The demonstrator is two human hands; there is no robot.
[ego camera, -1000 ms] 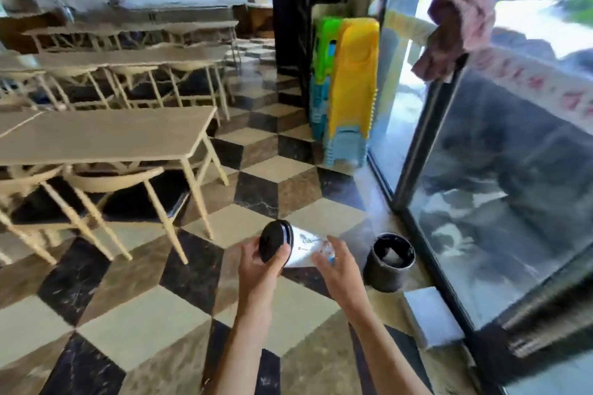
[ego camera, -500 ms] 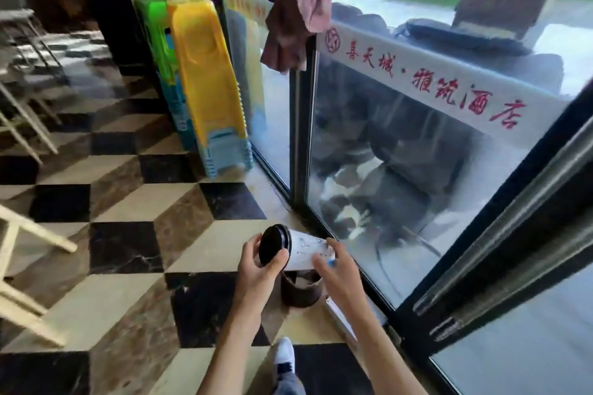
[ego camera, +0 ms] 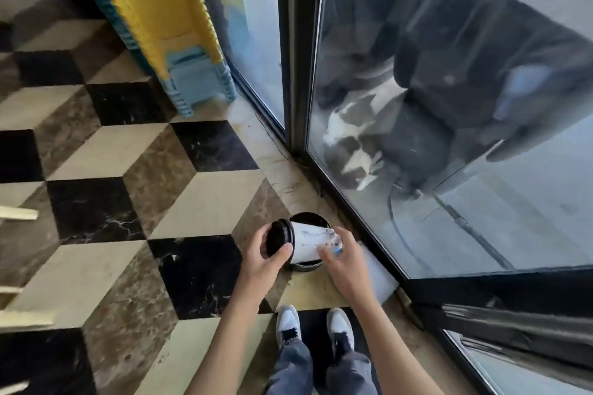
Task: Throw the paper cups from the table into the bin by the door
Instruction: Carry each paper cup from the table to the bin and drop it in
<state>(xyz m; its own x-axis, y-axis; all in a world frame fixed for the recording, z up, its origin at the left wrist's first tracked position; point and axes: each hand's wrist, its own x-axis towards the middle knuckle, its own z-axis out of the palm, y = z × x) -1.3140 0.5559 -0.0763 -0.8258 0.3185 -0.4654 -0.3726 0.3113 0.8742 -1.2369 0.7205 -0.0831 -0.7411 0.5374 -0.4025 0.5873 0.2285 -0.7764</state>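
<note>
Both hands (ego camera: 308,261), cup (ego camera: 313,242) now over bin (ego camera: 309,218), seemingly.

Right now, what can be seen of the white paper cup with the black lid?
The white paper cup with the black lid lies sideways, lid pointing left, faint print on its wall. The left hand grips the lid end; the right hand holds the base end. It hangs directly above the round dark bin on the floor.

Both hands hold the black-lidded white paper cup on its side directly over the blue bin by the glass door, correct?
Not quite: the bin is black, not blue. The head view shows the left hand and right hand holding the white paper cup with the black lid on its side, directly over the round black bin on the floor by the glass door.
</note>
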